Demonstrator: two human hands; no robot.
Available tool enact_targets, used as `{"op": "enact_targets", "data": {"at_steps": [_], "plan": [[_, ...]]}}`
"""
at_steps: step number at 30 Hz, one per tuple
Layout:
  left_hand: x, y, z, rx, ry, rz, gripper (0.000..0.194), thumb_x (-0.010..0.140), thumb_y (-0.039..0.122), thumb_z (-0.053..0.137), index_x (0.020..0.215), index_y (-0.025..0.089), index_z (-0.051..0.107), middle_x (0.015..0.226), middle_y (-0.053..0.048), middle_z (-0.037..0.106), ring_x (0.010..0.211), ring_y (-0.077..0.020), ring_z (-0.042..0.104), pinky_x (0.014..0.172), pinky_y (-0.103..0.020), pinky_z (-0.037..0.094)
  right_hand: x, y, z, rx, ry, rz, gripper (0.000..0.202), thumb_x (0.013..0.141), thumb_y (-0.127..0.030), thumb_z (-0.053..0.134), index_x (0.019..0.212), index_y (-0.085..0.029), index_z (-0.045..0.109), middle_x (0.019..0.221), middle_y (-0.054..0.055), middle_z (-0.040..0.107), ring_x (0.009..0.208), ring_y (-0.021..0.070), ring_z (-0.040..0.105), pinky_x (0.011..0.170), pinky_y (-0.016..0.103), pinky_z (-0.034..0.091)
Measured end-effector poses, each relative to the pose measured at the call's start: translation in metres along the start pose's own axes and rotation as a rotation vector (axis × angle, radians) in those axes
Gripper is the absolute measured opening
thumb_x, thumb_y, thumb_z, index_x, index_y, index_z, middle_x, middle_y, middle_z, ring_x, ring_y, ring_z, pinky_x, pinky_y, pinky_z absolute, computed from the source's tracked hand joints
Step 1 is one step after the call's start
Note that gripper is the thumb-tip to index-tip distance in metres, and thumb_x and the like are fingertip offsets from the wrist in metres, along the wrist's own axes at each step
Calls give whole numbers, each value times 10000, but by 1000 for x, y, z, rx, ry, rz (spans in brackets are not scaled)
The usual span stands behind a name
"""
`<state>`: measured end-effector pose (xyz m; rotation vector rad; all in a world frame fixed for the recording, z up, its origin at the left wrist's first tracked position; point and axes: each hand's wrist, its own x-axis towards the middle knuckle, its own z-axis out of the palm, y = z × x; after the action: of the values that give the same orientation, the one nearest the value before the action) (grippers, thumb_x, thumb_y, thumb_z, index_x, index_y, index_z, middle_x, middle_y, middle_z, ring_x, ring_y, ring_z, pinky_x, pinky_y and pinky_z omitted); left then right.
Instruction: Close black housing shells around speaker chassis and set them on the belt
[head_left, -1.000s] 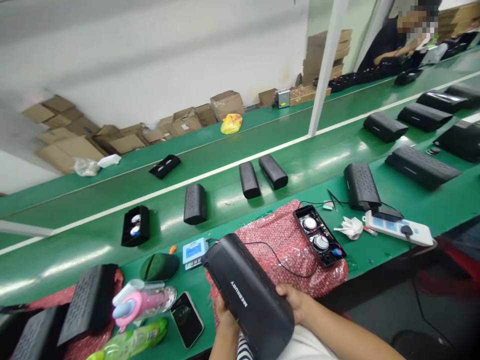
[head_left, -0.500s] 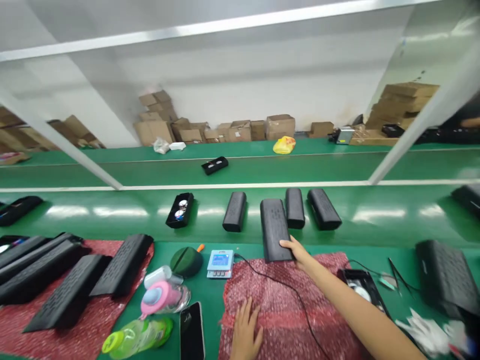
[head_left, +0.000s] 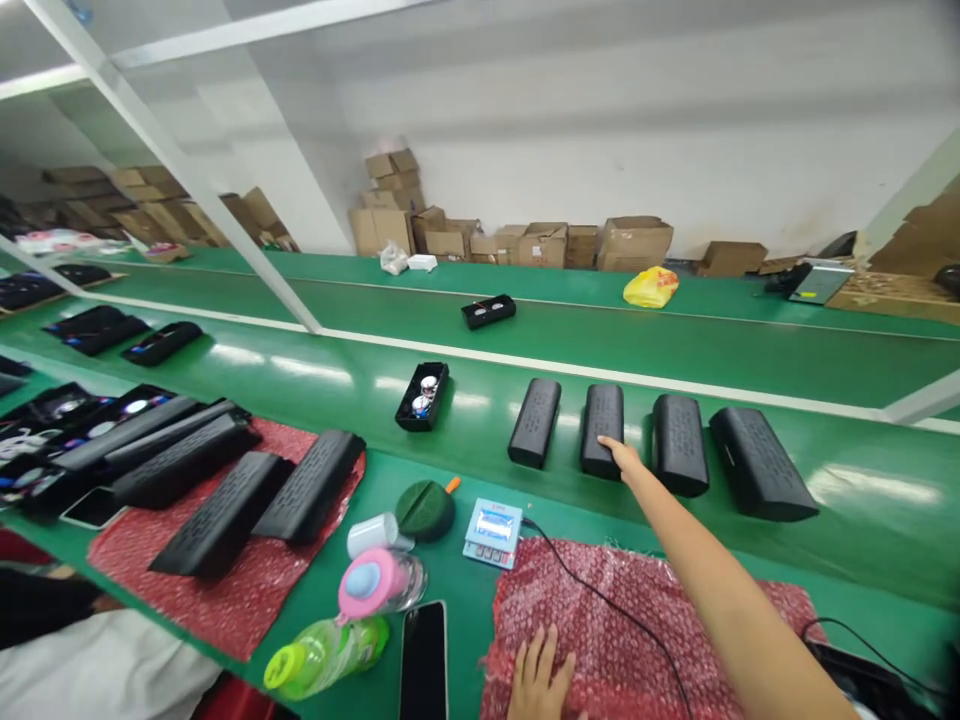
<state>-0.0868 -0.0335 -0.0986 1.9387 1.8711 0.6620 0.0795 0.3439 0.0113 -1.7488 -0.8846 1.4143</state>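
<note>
My right hand (head_left: 621, 458) reaches forward to a black speaker-like case (head_left: 602, 425) on the green belt, thumb on its top and the other fingers hidden behind it. My left hand (head_left: 538, 680) lies flat with spread fingers on the red bubble wrap (head_left: 600, 620), holding nothing. Similar black cases stand on either side: one to the left (head_left: 535, 420), two to the right (head_left: 679, 440). A small blue meter (head_left: 493, 533) with a lit screen sits beside the wrap, its black cable crossing it.
Left of the wrap are a phone (head_left: 424, 660), a green bottle (head_left: 326, 655), a pink-lidded bottle (head_left: 379, 583) and a round green object (head_left: 425, 510). Black covers (head_left: 311, 485) lie on more red wrap (head_left: 255, 590). An open case (head_left: 422, 397) is on the belt. A person's sleeve shows at lower left.
The case in my right hand has gone from above the wrap's edge to the belt, in the row with the others. The view has turned left. My left hand remains on the wrap.
</note>
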Motion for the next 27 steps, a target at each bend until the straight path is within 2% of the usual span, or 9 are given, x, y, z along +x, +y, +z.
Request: {"op": "enact_targets", "data": {"at_steps": [2, 4, 7, 13, 17, 20, 23, 25, 27], "plan": [[-1, 5, -12, 5, -112, 16, 615, 610, 457, 703, 1209, 371, 593, 1410, -77, 431, 1277, -366, 418, 1045, -557, 342, -5, 9, -8, -64, 62, -18, 463, 614, -401, 695, 1002, -171, 591, 940, 109, 683, 963, 252, 621, 834, 347, 506], [-1, 11, -23, 0, -185, -9, 647, 655, 532, 648, 1266, 344, 546, 1476, -57, 337, 1342, -345, 324, 1103, -545, 247, -20, 21, -18, -117, 109, -48, 456, 616, -388, 675, 1006, -171, 586, 1024, 130, 664, 1056, 277, 584, 903, 376, 470], [2, 21, -35, -10, -269, -38, 682, 726, 616, 536, 1330, 304, 478, 1524, -38, 234, 1397, -313, 200, 1141, -525, 135, -63, 50, -30, -175, 146, -106, 450, 591, -380, 653, 976, -156, 586, 1088, 165, 635, 1118, 329, 540, 959, 447, 415], [9, 33, -43, 35, -271, -46, 670, 744, 618, 510, 1322, 278, 490, 1521, -48, 260, 1404, -291, 172, 1145, -502, 91, -185, 150, -48, -210, 19, -262, 240, 544, -356, 598, 724, -198, 617, 830, 84, 691, 870, 284, 632, 869, 414, 471], [14, 41, -46, 103, -293, -59, 625, 738, 582, 538, 1281, 273, 533, 1510, -62, 288, 1391, -302, 198, 1132, -509, 114, -236, 204, -67, -264, -5, -415, 283, 625, -415, 550, 748, -175, 637, 793, 97, 684, 792, 266, 635, 793, 414, 492], [17, 48, -53, 138, -311, -63, 611, 736, 538, 559, 1286, 274, 527, 1512, -64, 284, 1393, -290, 196, 1130, -490, 130, -255, 215, -87, -300, 58, -452, 313, 690, -440, 531, 799, -170, 645, 831, 104, 684, 810, 258, 631, 775, 401, 497], [24, 54, -64, 178, -368, -63, 601, 723, 517, 576, 1273, 275, 542, 1499, -85, 308, 1377, -310, 230, 1112, -530, 139, -266, 204, -120, -391, 210, -521, 338, 747, -451, 490, 846, -167, 644, 898, 121, 677, 871, 260, 621, 806, 402, 487], [36, 57, -76, 197, -445, -46, 482, 732, 497, 566, 1145, 262, 645, 1435, -104, 412, 1307, -335, 347, 1081, -550, 200, -268, 194, -150, -511, 352, -600, 357, 766, -453, 468, 870, -158, 640, 929, 139, 668, 907, 272, 610, 848, 419, 468], [56, 54, -93, 184, -511, 4, 349, 766, 439, 533, 1001, 254, 712, 1295, -100, 551, 1188, -302, 477, 1038, -495, 299, -265, 189, -188, -704, 508, -634, 410, 764, -473, 460, 914, -136, 640, 933, 170, 657, 915, 307, 602, 862, 453, 451]]}}
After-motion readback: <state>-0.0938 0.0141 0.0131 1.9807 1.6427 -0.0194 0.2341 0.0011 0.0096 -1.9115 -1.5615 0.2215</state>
